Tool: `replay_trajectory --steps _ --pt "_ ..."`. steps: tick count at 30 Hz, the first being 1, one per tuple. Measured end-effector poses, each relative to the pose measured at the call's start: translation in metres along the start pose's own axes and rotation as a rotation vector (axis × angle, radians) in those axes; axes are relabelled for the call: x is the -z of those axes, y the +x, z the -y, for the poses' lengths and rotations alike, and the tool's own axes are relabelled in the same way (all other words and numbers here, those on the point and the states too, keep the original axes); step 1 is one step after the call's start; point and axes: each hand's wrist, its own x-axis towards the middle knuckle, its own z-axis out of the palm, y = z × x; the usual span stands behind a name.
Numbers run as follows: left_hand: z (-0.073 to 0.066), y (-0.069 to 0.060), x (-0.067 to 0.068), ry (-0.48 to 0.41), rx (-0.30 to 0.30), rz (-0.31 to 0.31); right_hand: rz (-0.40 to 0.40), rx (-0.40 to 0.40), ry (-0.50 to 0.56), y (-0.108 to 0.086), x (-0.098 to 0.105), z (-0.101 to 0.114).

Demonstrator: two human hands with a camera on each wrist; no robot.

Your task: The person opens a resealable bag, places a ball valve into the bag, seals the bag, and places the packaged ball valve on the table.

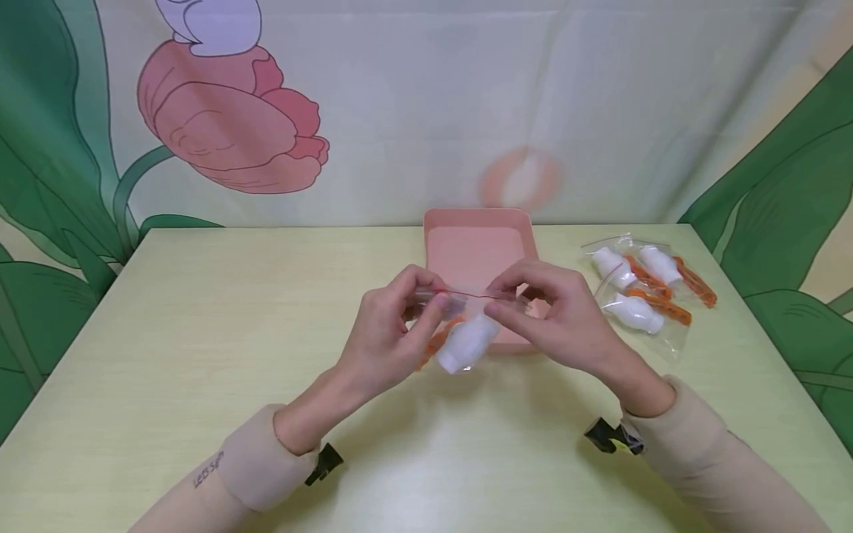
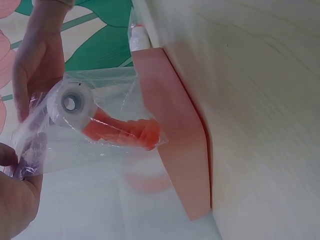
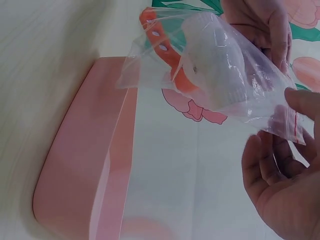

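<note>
Between my two hands hangs a clear zip bag (image 3: 260, 107) with a red line along its top edge. My left hand (image 1: 393, 326) pinches one end of that edge, thumb against fingers. The other end is pinched by my right hand (image 1: 549, 314). Inside the bag are a white bottle-shaped piece (image 1: 469, 343) with a hollow round end, seen in the left wrist view, and an orange strip-like piece (image 2: 122, 131) with holes, seen in the right wrist view. The bag is held above the table, in front of a pink tray (image 1: 476, 248).
Several similar clear bags (image 1: 643, 314) with white and orange pieces lie at the right of the pale wooden table (image 1: 266, 296). Behind it hangs a cloth (image 1: 400, 111) printed with flowers and leaves. The tray stands at the table's back edge.
</note>
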Motion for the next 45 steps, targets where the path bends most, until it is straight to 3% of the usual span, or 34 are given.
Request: replay_trajectory --steps 15,23,31,45 --pt "0.0030 -0.0007 -0.0001 0.002 0.043 -0.023 0.002 0.034 -0.063 0.0039 0.0015 0.0031" --pt "0.0036 -0.0024 -0.0003 -0.005 0.100 0.034 0.040 0.069 -0.114 0.0030 0.0025 0.0027" --pt "0.0043 -0.0016 -0.0019 -0.011 0.057 0.063 0.061 0.129 -0.143 0.0030 0.0031 0.0024" --pt "0.0033 -0.0016 -0.0039 0.022 -0.062 0.031 0.108 0.096 -0.101 0.0050 0.0016 0.0064"
